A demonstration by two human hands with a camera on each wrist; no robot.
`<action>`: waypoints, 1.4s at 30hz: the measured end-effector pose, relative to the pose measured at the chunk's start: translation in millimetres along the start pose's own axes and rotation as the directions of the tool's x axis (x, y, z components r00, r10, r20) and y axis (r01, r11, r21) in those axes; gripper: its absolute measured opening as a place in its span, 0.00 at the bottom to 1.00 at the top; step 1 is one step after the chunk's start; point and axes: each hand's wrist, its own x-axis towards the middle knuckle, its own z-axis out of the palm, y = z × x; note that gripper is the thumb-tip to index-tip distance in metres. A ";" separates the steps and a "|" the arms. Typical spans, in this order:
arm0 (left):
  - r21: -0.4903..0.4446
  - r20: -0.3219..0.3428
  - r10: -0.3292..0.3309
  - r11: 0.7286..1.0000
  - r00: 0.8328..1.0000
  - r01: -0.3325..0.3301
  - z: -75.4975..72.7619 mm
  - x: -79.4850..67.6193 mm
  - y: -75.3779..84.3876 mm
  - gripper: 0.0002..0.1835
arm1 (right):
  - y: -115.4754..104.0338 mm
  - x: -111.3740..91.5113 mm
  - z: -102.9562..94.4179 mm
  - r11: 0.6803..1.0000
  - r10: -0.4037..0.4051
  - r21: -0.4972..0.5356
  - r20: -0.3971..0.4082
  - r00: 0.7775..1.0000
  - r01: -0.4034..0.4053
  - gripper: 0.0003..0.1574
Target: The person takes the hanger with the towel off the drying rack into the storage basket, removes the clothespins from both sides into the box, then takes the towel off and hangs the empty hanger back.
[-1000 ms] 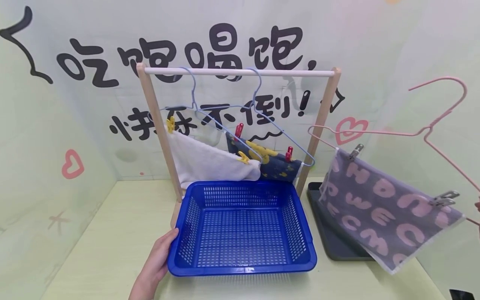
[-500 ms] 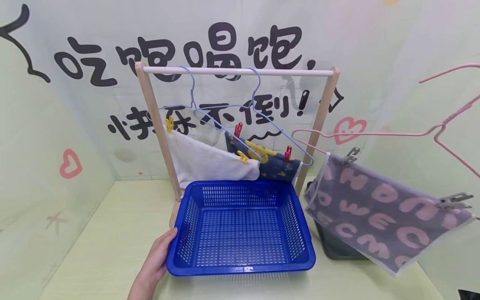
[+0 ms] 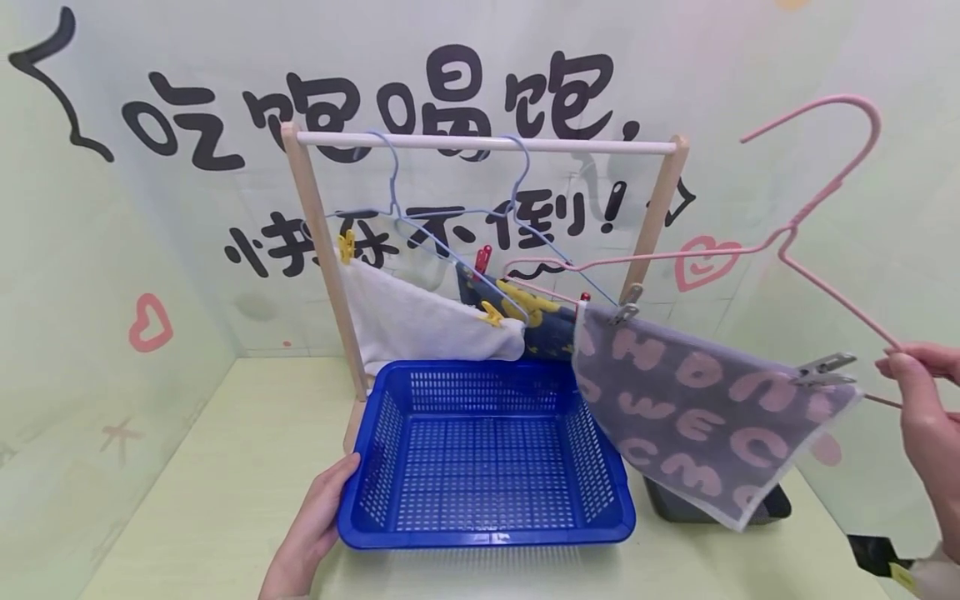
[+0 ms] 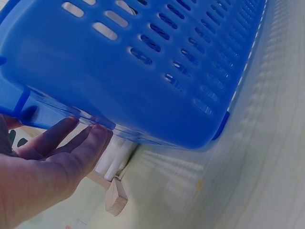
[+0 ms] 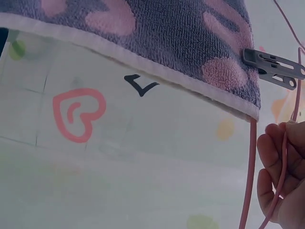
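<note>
My right hand (image 3: pixel 930 408) pinches the right end of a pink wire hanger (image 3: pixel 825 190), held up in the air at the right. A grey hand towel (image 3: pixel 675 400) with pink letters hangs from it by two metal clips (image 3: pixel 628 306). In the right wrist view, the hanger's wire (image 5: pixel 252 167) runs beside and through the curled fingers (image 5: pixel 269 150). My left hand (image 3: pixel 315 508) rests against the left side of a blue plastic basket (image 3: pixel 487 539). In the left wrist view its fingertips (image 4: pixel 97 136) touch the outer wall below the rim, thumb hidden.
Behind the basket stands a wooden rack (image 3: pixel 480 144). Two blue hangers (image 3: pixel 517 179) on its bar bear a white towel (image 3: pixel 427 312) with yellow clips and a dark towel (image 3: pixel 551 333) with red clips. A dark tray (image 3: pixel 667 500) lies right, partly behind the grey towel.
The pink hanger and grey towel first shifted right, then swung left, now overlapping the basket's right rim and rack post. My right hand came into view. The left hand stayed on the basket.
</note>
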 end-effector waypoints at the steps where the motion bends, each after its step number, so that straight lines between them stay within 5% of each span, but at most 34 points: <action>1: -0.002 -0.002 0.003 1.000 1.000 -0.003 0.2 0.2 0.1 0.34 | -3.7 0.7 3.1 1.000 -0.001 0.017 0.003 1.000 0.001 0.21; 4: -0.009 -0.010 0.007 1.000 1.000 -0.007 0.8 0.9 0.2 0.33 | -14.6 2.2 13.3 0.996 -0.006 0.089 0.036 0.999 0.003 0.17; 8: -0.012 -0.008 0.013 1.000 1.000 -0.014 1.7 1.8 0.0 0.33 | -26.0 3.7 30.3 0.974 -0.105 0.204 0.023 0.994 0.098 0.05; 11: -0.009 -0.006 0.016 1.000 1.000 -0.016 2.2 2.1 -0.7 0.33 | -32.6 3.4 45.4 0.946 -0.187 0.271 0.000 0.982 0.180 0.06; 22: 0.004 -0.010 0.012 1.000 1.000 -0.011 3.3 -0.3 -2.1 0.33 | -54.7 -12.9 92.1 0.893 -0.312 0.361 0.066 0.948 0.269 0.02; 34: -0.004 -0.003 0.016 1.000 1.000 -0.016 1.8 0.5 -4.1 0.33 | -54.7 -31.2 113.1 0.880 -0.340 0.392 0.124 0.932 0.269 0.05; 42: 0.141 -0.042 0.077 0.988 0.996 -0.070 -0.9 -1.1 3.7 0.35 | -53.9 -44.2 125.1 0.875 -0.383 0.381 0.169 0.908 0.298 0.14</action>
